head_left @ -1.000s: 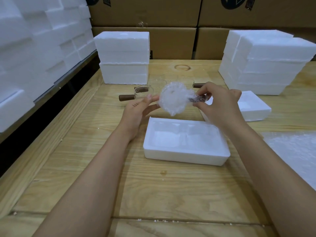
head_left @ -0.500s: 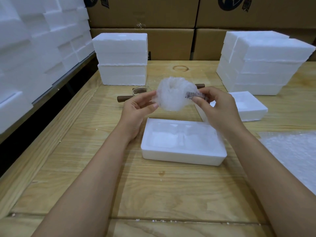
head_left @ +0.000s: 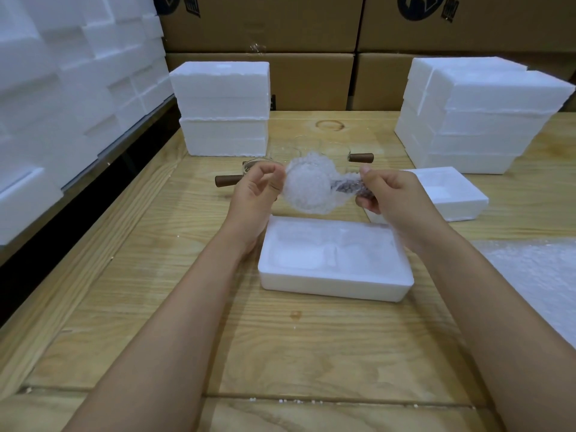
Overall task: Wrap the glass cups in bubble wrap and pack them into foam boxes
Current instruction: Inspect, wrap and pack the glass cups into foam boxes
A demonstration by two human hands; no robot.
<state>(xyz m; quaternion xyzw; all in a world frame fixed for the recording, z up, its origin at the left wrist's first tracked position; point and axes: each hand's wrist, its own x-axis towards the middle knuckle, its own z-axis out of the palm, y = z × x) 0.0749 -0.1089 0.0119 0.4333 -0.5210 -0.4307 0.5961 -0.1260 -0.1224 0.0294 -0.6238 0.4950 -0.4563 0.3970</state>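
A glass cup wrapped in bubble wrap (head_left: 311,185) hangs in the air above the open foam box (head_left: 335,282). My right hand (head_left: 392,194) grips its wrapped brown handle. My left hand (head_left: 255,191) pinches the wrap at the cup's left side. Behind them several bare glass cups stand on the table: one with a brown handle pointing left (head_left: 227,181) and one with a handle pointing right (head_left: 361,157). The box's moulded recesses hold nothing.
A foam lid (head_left: 452,194) lies right of my hands. Foam box stacks stand at back left (head_left: 223,110) and back right (head_left: 477,116). A bubble wrap sheet (head_left: 542,275) lies at the right edge. More foam fills the left wall; cardboard cartons stand behind.
The wrapped cup has been turned between my hands and moved slightly, its round side now facing me. Both hands keep their hold.
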